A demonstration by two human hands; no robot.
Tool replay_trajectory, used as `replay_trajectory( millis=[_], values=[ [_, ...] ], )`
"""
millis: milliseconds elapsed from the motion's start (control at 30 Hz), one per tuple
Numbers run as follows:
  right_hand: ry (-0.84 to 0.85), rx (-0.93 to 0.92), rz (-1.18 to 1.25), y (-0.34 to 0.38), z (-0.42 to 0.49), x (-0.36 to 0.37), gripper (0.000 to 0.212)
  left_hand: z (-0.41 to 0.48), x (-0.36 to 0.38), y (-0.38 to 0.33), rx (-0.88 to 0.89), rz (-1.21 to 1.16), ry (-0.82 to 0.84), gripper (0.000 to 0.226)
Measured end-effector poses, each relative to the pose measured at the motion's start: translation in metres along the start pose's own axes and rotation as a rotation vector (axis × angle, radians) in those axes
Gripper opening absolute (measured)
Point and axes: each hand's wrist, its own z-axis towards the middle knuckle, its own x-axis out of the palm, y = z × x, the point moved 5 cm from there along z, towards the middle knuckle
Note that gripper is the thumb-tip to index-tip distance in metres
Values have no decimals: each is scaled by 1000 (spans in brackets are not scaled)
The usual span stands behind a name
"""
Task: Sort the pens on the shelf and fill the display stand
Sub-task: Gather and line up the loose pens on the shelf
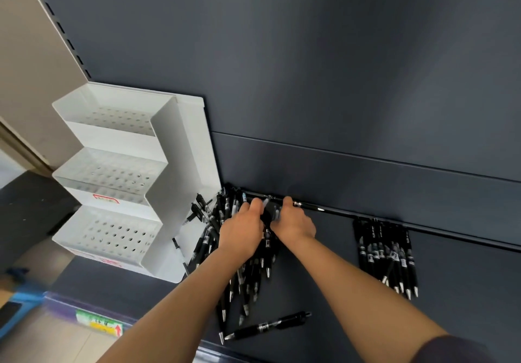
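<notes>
Your left hand [242, 228] and right hand [293, 221] close together around a bunch from the loose pens [242, 266] beside the empty display stand [158, 193]; square their tips before lifting.

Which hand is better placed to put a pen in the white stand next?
Probably the left hand. It is on the side of the stand, with the loose pile under it. The right hand is farther away and would have to cross over the left arm.
</notes>
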Motion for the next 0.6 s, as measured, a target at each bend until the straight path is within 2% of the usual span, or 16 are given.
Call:
replay_trajectory(
  millis=[167, 500, 567, 600],
  values=[
    [52, -12, -107, 7, 1, 4, 47, -2, 2, 5, 25, 25, 61, 20],
    [43, -56, -204, -8, -21, 6, 48, -5, 14, 4, 46, -46, 133, 32],
    [24, -73, -154, -10, -24, 4, 56, -7, 13, 4, 49, -54, 131, 32],
    [22, -71, -99, -12, -25, 3, 66, -7, 12, 4, 49, -60, 127, 32]
  ],
)
